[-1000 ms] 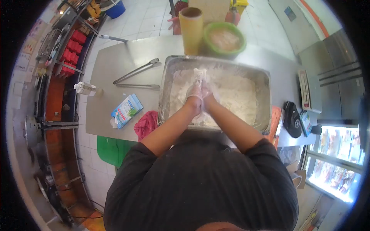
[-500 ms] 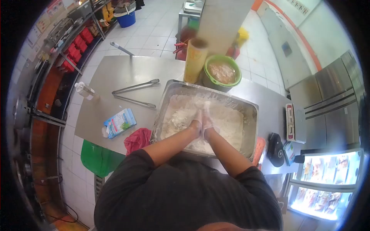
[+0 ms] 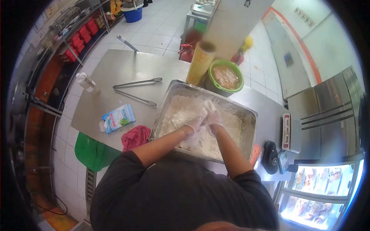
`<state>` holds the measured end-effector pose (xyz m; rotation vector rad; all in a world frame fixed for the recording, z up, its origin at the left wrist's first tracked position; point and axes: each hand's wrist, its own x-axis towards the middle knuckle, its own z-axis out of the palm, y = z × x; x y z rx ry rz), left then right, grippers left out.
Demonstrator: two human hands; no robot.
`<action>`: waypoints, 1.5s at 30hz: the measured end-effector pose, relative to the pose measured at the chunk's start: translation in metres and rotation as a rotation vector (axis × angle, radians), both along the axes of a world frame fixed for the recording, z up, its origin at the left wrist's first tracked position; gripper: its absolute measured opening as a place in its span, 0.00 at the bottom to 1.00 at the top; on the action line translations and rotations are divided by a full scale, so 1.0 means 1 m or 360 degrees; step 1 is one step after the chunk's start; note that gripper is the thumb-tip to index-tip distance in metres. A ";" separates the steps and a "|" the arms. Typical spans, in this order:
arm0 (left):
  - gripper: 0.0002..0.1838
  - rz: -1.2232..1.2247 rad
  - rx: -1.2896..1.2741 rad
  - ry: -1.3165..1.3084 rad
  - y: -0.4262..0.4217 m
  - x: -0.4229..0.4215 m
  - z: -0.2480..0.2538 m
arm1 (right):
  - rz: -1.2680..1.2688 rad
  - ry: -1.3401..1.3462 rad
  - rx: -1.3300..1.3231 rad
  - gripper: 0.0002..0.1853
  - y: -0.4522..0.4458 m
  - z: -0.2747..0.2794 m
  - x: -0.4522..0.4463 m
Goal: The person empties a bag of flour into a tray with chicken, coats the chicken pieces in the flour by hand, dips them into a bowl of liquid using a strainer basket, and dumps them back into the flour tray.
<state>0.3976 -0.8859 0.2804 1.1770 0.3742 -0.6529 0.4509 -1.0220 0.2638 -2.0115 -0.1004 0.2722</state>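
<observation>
A deep metal tray (image 3: 252, 129) holds a thick bed of white flour (image 3: 179, 117). Over the flour, near the tray's middle, my left hand (image 3: 195, 124) and my right hand (image 3: 213, 116) come together in clear, flour-dusted gloves. Their fingers are closed and meet around a floury spot; whatever lies between them is hidden by flour and glove. Behind the tray stands a green-rimmed bucket (image 3: 226, 77) with pale pieces in cloudy liquid.
Left of the tray lie metal tongs (image 3: 135, 92), a blue-and-white packet (image 3: 118, 118) and a pink cloth (image 3: 135, 138). A bottle (image 3: 86, 82) stands near the table's left edge. A yellow film roll (image 3: 200, 63) rises behind the tray. To the right are a scale (image 3: 286, 133) and a black cap (image 3: 270, 157).
My hands were side by side, reaching down into the flour. Now they are raised a little, turned inward and brought together at the fingers. The camera view has tilted slightly.
</observation>
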 end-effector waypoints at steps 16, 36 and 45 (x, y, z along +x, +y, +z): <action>0.40 -0.0065 -0.0203 -0.0020 0.043 -0.007 -0.044 | -0.0851 0.0871 0.2110 0.30 0.011 0.025 0.121; 0.31 -0.0142 -0.0138 -0.0044 0.039 0.002 -0.054 | -0.0950 0.1021 0.1961 0.21 0.009 0.021 0.156; 0.34 -0.0116 -0.0134 -0.0098 0.044 0.002 -0.058 | -0.1002 0.1015 0.1836 0.18 0.021 0.036 0.161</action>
